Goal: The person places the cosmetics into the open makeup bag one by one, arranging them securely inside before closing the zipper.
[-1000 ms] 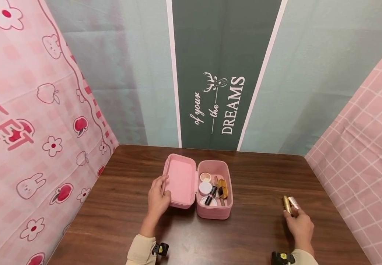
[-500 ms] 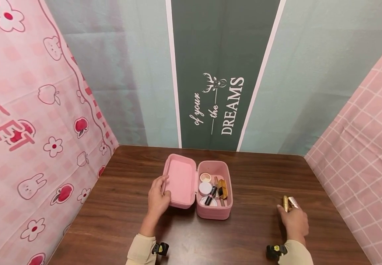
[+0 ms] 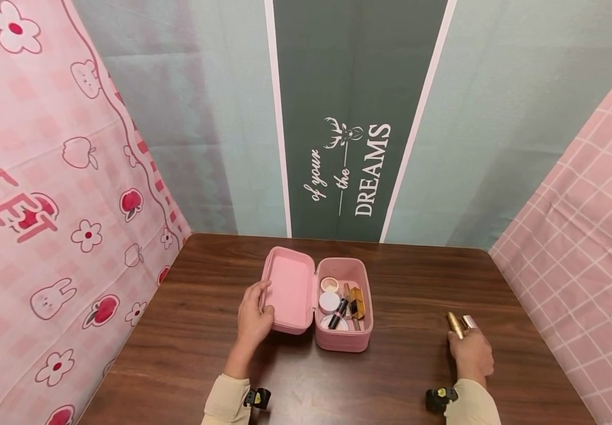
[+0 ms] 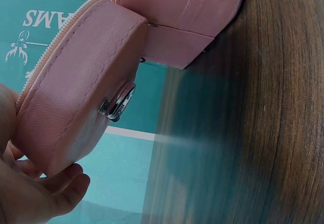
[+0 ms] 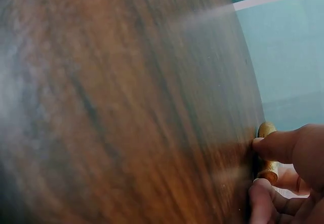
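Note:
A small pink zip case (image 3: 344, 340) stands on the table with its lid (image 3: 290, 289) swung out to the left. My left hand (image 3: 253, 319) grips the outer edge of that lid, thumb on the inner side and fingers beneath, as the left wrist view shows. Inside the case lie a black tube (image 3: 337, 314), a white round jar (image 3: 329, 302), a round compact (image 3: 329, 285) and an amber-gold piece (image 3: 356, 303). At the right, my right hand (image 3: 473, 354) pinches a gold lipstick-like tube (image 3: 455, 324). A shiny pinkish tube (image 3: 468, 322) lies beside it, partly hidden by the fingers.
The dark wooden table (image 3: 412, 283) runs back to a grey-green hanging cloth (image 3: 359, 71). Pink printed cloth (image 3: 88, 195) borders the left side, and pink checked cloth (image 3: 592, 236) the right. A metal ring fitting (image 4: 121, 101) hangs on the lid's outside.
My right hand has shifted slightly left and its grasp has moved round the gold tube. The gold tube tilts more to the left, farther from the pinkish one. My left hand stays on the lid.

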A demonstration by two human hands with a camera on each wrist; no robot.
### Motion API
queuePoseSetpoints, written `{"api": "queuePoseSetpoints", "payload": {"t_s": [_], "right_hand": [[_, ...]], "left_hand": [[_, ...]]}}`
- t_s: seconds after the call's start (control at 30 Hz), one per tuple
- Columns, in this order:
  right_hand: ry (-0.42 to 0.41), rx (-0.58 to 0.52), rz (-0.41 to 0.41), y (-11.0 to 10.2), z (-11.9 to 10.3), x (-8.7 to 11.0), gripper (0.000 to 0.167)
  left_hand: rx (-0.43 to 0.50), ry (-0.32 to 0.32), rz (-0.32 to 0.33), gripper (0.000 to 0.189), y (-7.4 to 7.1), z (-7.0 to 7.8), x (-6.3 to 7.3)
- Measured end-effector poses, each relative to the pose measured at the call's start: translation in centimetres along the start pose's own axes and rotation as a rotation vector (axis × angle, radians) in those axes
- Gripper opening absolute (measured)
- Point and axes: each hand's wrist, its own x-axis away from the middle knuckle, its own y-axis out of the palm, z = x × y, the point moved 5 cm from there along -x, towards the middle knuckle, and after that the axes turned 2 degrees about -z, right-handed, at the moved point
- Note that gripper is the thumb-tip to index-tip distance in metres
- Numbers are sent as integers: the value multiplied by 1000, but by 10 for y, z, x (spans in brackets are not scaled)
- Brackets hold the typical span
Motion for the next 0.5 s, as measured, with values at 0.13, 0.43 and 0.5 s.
{"api": "queuePoseSetpoints", "payload": {"t_s": [0.13,0.43,0.5], "right_hand": [[-18,-26,20,0,1,1,38],[-28,-90,49,-2,2,12,40],[-37,-119,82,-4,2,16,40]], "left_hand": [[0,1,0,50,0,1,0],[4,7,4,50,-1,1,1],[2,11,4,50,-1,1,1]]}}
